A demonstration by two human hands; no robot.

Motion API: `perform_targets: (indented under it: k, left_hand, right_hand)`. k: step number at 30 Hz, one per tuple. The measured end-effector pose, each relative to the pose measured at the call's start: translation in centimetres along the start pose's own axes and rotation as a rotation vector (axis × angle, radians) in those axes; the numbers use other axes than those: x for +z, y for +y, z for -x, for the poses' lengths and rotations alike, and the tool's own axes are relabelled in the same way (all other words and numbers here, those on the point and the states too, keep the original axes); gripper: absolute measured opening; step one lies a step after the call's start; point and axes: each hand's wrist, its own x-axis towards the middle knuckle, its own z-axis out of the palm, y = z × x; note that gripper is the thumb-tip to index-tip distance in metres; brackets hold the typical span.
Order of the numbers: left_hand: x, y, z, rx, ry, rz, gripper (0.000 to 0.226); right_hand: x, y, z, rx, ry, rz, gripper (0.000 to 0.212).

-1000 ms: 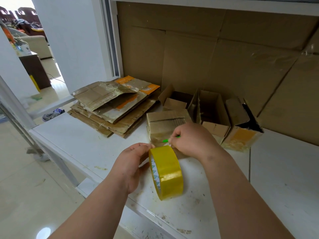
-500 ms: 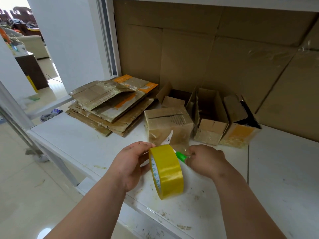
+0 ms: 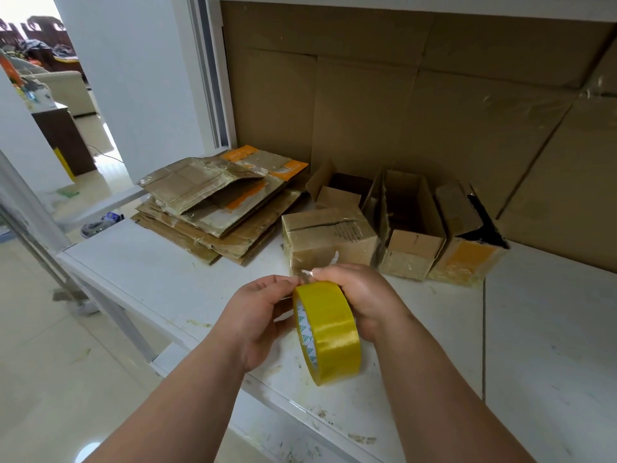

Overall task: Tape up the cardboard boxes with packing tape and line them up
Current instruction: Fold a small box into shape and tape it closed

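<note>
At far left we see the front-left corner of the white table [image 3: 140,262], its edge running diagonally toward us; beyond that edge the floor lies open. A stack of flattened cartons [image 3: 213,208] occupies the rear left of the table, with bare surface in front of it up to the edge. Orange label patches show on the stack; their print is too small to read.

At centre, our left hand [image 3: 258,315] has its fingers curled on the near-left side of the yellow tape roll [image 3: 329,330], thumb and fingertips pinching at the top rim. The roll stands on edge above the table, near the front edge. Its inner core carries green triangular marks; we cannot read any wording. Our right hand [image 3: 364,295] wraps over the roll's top right.

Just behind the hands sits the closed box [image 3: 329,240], with unreadable dark print on its top. Right of it, touching side by side, stand an open box [image 3: 412,238] and an orange-faced box [image 3: 467,242]. Farther right the table is bare.
</note>
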Motion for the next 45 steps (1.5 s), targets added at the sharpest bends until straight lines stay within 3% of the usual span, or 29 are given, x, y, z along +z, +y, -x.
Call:
perform_targets:
  k: [4, 6, 10, 13, 17, 25, 29, 32, 45]
  left_hand:
    - [0.3, 0.4, -0.1, 0.037, 0.095, -0.151, 0.024]
    - [0.2, 0.7, -0.1, 0.116, 0.200, -0.293, 0.029]
    - [-1.1, 1.6, -0.8, 0.499, 0.403, -0.610, 0.036]
    - [-0.8, 2.7, -2.5, 0.778, 0.255, -0.872, 0.040]
    - [0.2, 3.4, -4.4, 0.701, 0.148, -1.152, 0.039]
    - [-0.2, 2.1, -5.4, 0.812, 0.180, -1.195, 0.042]
    - [-1.8, 2.8, -5.8, 0.772, 0.004, -1.177, 0.044]
    - [-3.0, 3.6, -5.9, 0.765, -0.124, -1.238, 0.046]
    - [-3.5, 4.9, -6.2, 0.899, -0.156, -1.439, 0.045]
  right_hand:
    - [0.5, -0.2, -0.7, -0.014, 0.049, -0.003, 0.005]
    - [0.5, -0.2, -0.7, -0.030, 0.080, -0.002, 0.006]
    - [0.0, 0.3, -0.4, -0.061, 0.083, -0.023, 0.007]
    - [0.0, 0.6, -0.3, -0.099, 0.077, -0.023, 0.015]
    - [-0.2, 0.8, 0.1, -0.119, 0.060, -0.031, 0.012]
    - [-1.3, 1.2, 0.9, -0.138, 0.104, -0.079, 0.016]
    - [-1.8, 1.1, 0.6, -0.129, 0.150, -0.107, 0.030]
    - [-1.9, 1.2, 0.6, -0.123, 0.165, -0.137, 0.024]
    - [-0.9, 0.9, 0.5, -0.125, 0.128, -0.198, 0.018]
